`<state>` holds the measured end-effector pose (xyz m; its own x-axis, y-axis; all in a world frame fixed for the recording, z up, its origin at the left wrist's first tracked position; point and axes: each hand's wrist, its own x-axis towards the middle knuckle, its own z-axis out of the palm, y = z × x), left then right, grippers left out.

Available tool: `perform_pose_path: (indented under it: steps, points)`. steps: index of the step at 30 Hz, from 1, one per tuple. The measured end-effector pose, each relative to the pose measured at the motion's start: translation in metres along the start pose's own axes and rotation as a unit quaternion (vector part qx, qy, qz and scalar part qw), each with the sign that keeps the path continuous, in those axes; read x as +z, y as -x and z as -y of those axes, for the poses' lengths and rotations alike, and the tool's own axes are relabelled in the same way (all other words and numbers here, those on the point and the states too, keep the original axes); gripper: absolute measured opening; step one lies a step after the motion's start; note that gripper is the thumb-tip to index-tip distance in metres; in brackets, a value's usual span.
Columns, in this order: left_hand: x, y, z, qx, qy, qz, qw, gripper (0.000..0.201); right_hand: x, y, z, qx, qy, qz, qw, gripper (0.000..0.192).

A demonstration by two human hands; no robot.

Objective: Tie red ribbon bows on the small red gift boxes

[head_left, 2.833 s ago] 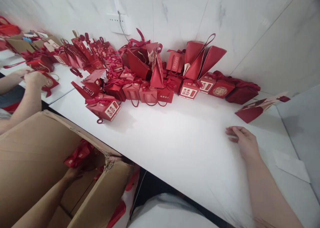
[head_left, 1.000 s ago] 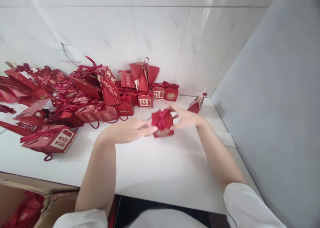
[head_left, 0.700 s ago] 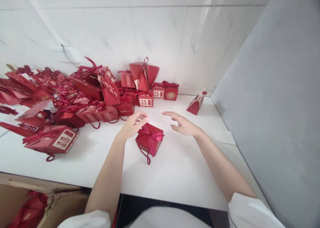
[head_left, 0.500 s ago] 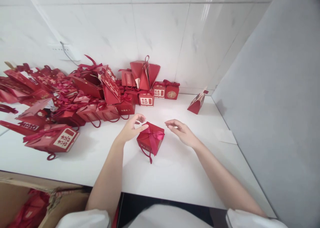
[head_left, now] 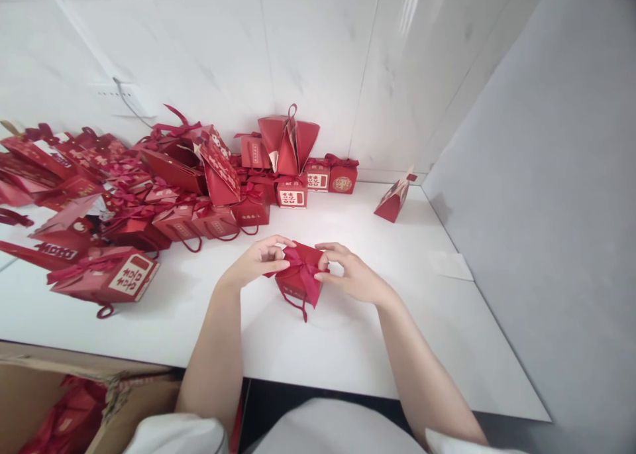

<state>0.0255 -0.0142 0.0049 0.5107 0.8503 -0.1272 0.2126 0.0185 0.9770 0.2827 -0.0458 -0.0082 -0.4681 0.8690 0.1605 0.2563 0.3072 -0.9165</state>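
A small red gift box (head_left: 298, 283) tied with a red ribbon stands on the white table (head_left: 348, 335) in front of me. My left hand (head_left: 258, 262) pinches the box's upper left edge. From the right, my right hand (head_left: 345, 275) grips the ribbon bow at the top of the box. A ribbon loop hangs down the front of the box.
Many red gift boxes and paper bags (head_left: 163, 182) are heaped along the tiled wall to the left. One flat red bag (head_left: 395, 199) lies apart at the back right. An open cardboard carton (head_left: 59, 407) stands below the table at the left. A grey panel (head_left: 546, 209) closes the right side.
The box was set down on the table from between my hands. Both hands then closed in and took hold of its top and ribbon.
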Motion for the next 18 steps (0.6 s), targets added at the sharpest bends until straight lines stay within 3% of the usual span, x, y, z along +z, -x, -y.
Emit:
perform_pose_path:
  steps: [3, 11, 13, 16, 18]
  points:
    - [-0.001, 0.003, -0.002, -0.011, 0.007, 0.031, 0.999, 0.048, -0.005, 0.005, -0.01, 0.021, -0.083, 0.009, 0.996, 0.017]
    - [-0.005, 0.004, -0.001, -0.062, -0.052, 0.158, 0.984, 0.09, -0.013, 0.014, -0.016, 0.059, -0.182, -0.091, 0.977, 0.034]
    - [0.003, -0.002, 0.0, -0.042, -0.055, 0.09, 0.993, 0.077, -0.012, 0.013, -0.016, 0.053, -0.173, -0.117, 0.977, 0.032]
    - [0.03, -0.016, 0.0, -0.021, -0.08, -0.123, 0.989, 0.057, -0.01, 0.012, -0.019, 0.041, -0.174, -0.147, 0.973, 0.031]
    - [0.052, -0.024, 0.001, -0.02, -0.067, -0.174, 0.982, 0.058, -0.009, 0.01, -0.021, 0.044, -0.186, -0.149, 0.97, 0.032]
